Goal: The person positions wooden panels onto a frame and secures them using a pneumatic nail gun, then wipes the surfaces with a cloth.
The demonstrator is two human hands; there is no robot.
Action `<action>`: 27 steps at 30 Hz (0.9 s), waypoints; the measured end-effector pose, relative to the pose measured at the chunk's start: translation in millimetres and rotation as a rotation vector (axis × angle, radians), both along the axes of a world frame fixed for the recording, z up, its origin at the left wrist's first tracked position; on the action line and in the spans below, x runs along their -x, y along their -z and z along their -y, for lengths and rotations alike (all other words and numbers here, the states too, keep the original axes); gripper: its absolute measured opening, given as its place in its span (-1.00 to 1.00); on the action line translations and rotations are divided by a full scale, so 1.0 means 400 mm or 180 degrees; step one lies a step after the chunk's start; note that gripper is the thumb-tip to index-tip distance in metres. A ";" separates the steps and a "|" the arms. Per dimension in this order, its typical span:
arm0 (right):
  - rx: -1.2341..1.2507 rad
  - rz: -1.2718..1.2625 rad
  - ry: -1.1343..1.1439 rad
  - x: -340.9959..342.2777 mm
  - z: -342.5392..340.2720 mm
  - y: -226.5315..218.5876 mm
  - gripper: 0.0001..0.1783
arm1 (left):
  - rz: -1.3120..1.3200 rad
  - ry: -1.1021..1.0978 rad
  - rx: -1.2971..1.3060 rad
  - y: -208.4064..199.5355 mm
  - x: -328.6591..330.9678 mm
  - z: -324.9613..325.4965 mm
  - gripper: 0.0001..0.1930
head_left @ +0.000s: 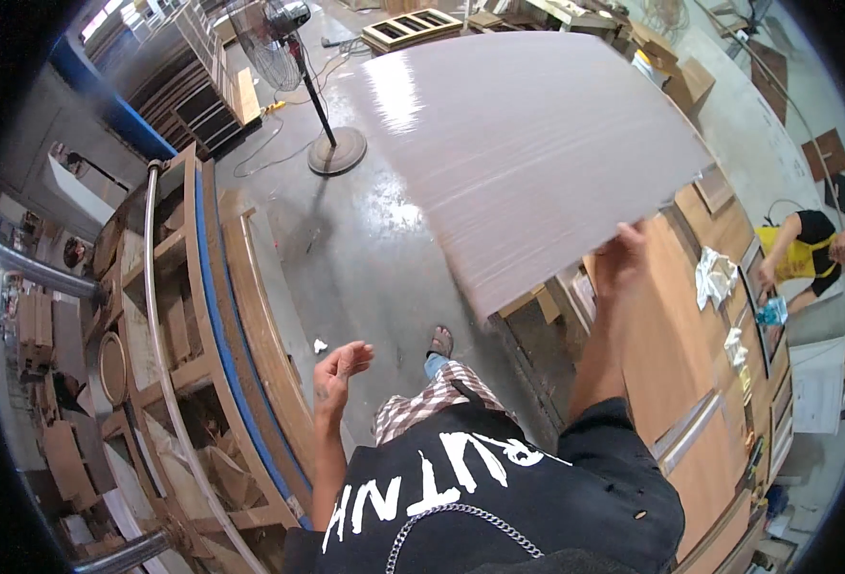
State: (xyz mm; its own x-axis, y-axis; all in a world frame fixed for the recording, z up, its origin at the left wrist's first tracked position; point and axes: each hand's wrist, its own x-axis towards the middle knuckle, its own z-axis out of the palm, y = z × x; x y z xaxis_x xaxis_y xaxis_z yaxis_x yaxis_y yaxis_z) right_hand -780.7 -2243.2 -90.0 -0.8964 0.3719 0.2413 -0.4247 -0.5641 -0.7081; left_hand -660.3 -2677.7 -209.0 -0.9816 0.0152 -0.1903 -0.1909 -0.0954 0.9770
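A large flat grey panel (537, 143) with a glossy sheen spans the upper middle of the head view, tilted above the floor and the workbench. At its near right edge, my right hand (621, 263) is closed on the panel, with the fingertips showing at the rim. My left hand (344, 371) is raised at waist height, apart from the panel. Its fingers reach loosely to the right, and nothing shows in them.
A pedestal fan (336, 150) stands ahead on the grey floor. Along the left runs a wooden rack (241, 383) with a metal rail. On the right, a wooden workbench (666, 335) carries rags (716, 277) and frames; a co-worker in a yellow apron (776, 251) bends over its far side.
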 end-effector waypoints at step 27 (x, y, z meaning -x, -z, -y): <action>-0.5063 0.2655 -0.1686 0.469 0.389 0.323 -0.35 | 0.1561 0.0312 0.0667 0.373 0.522 0.253 -0.53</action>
